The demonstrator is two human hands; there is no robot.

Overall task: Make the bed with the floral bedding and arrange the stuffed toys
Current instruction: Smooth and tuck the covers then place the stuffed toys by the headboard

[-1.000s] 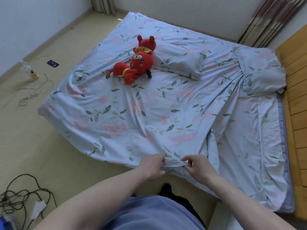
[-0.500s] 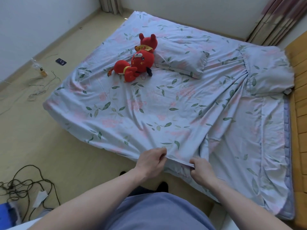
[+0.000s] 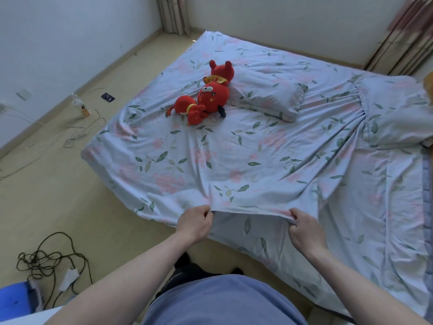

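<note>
Left hand and right hand, now wider apart, both pinch quilt edge at 6 o'clock, stretched taut; spreading underway. Red toys at 11 o'clock beside pillow.

The floral bedding is pale blue with green leaves and pink flowers. The stuffed toys are red with yellow bands. The floor is beige.

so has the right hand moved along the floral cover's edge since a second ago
Yes. The right hand has slid right along the floral cover edge, away from the left hand, nearer the cover's bunched fold.
</note>
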